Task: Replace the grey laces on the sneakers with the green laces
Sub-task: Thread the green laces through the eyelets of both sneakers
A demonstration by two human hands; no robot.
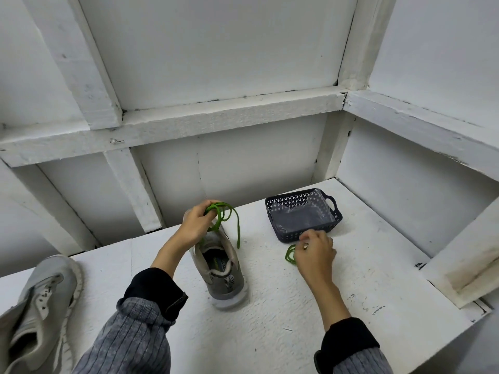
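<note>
Both hands work over a white, rough-textured surface (283,306). The left hand (195,225) is curled around a bunched loop of round green cord, a green lace (224,214), and holds it just above the front of a grey sneaker (221,268); one strand of that lace hangs in a long arc down beside the shoe's right flank. The sneaker stands upright on its pale sole, heel toward the camera, with a soft knit upper, a padded collar and a printed insole visible inside its opening. The right hand (316,252) rests knuckles-up on the surface with fingers bent downward over a second green lace (290,255), a small coiled loop that shows at the hand's left edge; whether the fingers actually pinch it cannot be told. A ring sits on one finger.

Just beyond the right hand, nearly touching its fingertips, stands a dark rectangular plastic basket (280,205) with diamond-perforated walls, a loop handle and a clear crinkled film lining its bottom. At the far left, a second grey sneaker (43,300) lies tilted on its side, its eyelets bare and its ribbed white sole edge showing. Both forearms wear ribbed grey knit sleeves over black cuffs. White painted boards and beams wall the space behind.
</note>
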